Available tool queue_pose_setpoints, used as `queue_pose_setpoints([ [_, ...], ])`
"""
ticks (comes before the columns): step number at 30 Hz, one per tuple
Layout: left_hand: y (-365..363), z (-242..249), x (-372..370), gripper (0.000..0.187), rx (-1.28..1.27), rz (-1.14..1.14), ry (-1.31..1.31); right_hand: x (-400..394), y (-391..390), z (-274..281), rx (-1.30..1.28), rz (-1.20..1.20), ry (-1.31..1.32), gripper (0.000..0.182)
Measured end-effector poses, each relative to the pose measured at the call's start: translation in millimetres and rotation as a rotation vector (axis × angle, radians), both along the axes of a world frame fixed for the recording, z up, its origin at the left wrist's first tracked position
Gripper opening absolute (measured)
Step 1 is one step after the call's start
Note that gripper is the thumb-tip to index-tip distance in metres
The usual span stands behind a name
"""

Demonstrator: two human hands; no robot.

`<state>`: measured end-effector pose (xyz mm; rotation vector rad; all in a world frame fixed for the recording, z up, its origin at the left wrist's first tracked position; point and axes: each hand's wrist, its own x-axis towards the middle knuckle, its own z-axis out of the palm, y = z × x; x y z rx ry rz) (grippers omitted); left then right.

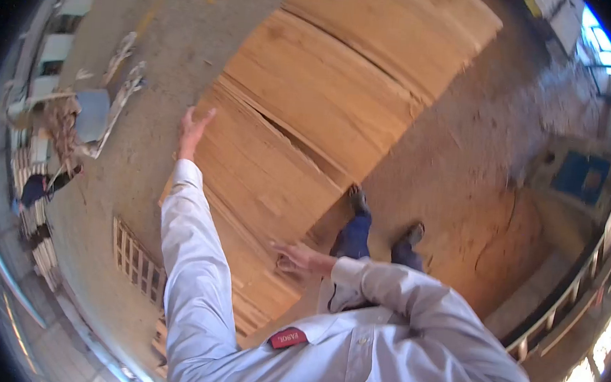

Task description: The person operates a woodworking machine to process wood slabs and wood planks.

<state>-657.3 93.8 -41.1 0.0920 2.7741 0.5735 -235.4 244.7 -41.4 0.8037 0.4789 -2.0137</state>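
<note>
1. We look down at a row of brown panels (pixel 320 95), perhaps wood or board, running from close to our body to well beyond our reach. Dark gaps show between some of them. Every place below is told from this row.
2. For steady handling, we judge it best to have a hand at each side of the row, with even pressure, so that no panel twists or slides against its neighbour.
3. Flat palms along the rims seem wiser than dragging fingertips, since the edges look rough and may splinter.
4. Our left hand (pixel 193 135) is at the left edge of the row, arm stretched out, thumb set well apart from the fingers. It seems to touch the edge; we cannot tell whether any finger hooks underneath.
5. Our right hand (pixel 297 256) is at the right side of the row, nearer our body, fingers pointing across the panels. It is blurred: one finger looks straighter than the rest, and we cannot tell whether it pinches an edge or only rests there.
6. Our dark shoes (pixel 359 199) stand just right of the row; a slatted wooden frame (pixel 135 258) lies to its left.
</note>
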Motion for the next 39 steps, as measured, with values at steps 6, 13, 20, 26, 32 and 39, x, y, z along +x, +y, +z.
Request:
queue_pose_setpoints([
  [6, 42, 27, -26, 0.103, -0.087, -0.067, 0.054, -30, 58, 4, -0.159, 0.123, 0.046, 0.095],
  [13, 63, 18, -51, 0.104, -0.076, -0.063, 0.016, -41, 74, -82, -0.154, 0.404, 0.360, 0.089],
  [20, 157, -15, -48, 0.103, -0.108, -0.079, 0.145, -66, 284, -28, 0.292, 0.205, 0.144, 0.077],
  [26, 266, -54, -57, 0.104, -0.259, -0.187, 0.055, -111, 294, -34, 0.828, -0.316, 0.606, 0.075],
  [32, 294, -49, -36, 0.103, -0.085, -0.120, 0.145, -98, 374, 16, 0.440, 0.093, 0.510, 0.062],
  [39, 452, 16, 221, 0.054, 0.236, -0.253, 0.257, 38, 620, -56, 1.036, 0.183, 0.640, 0.061],
])
